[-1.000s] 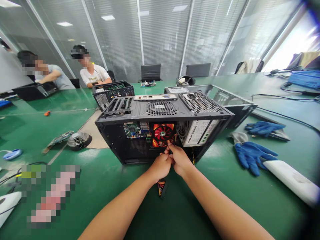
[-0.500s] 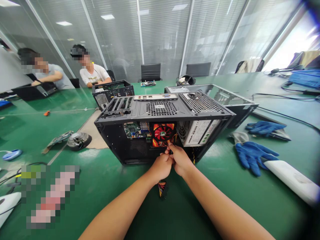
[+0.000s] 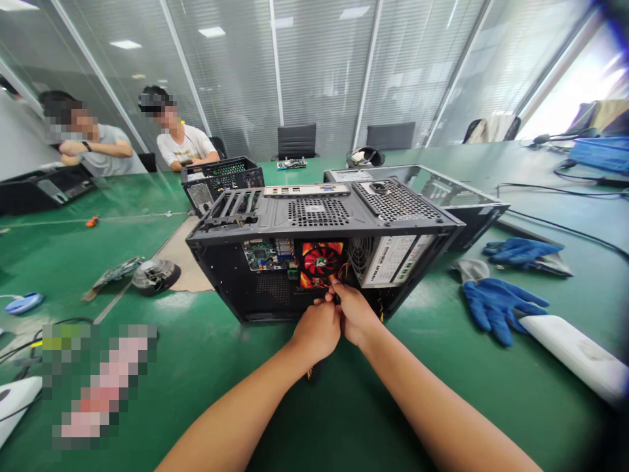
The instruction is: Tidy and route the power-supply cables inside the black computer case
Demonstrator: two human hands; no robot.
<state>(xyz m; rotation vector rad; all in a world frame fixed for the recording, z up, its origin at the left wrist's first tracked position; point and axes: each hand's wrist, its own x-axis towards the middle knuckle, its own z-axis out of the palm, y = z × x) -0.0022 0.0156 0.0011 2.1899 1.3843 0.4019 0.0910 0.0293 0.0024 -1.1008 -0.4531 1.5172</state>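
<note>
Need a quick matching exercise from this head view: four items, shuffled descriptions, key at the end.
1. fan
2. power supply
3. gloves
4. left hand

A. blue, on the table
B. close beside the right hand
C. red blades
D. pale label, inside the nearest case

Pairs: 1-C, 2-D, 3-A, 4-B

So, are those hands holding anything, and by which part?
The left hand and right hand seem closed around some wires, part of which hangs below the left hand. Exactly where they are gripped is hidden.
</note>
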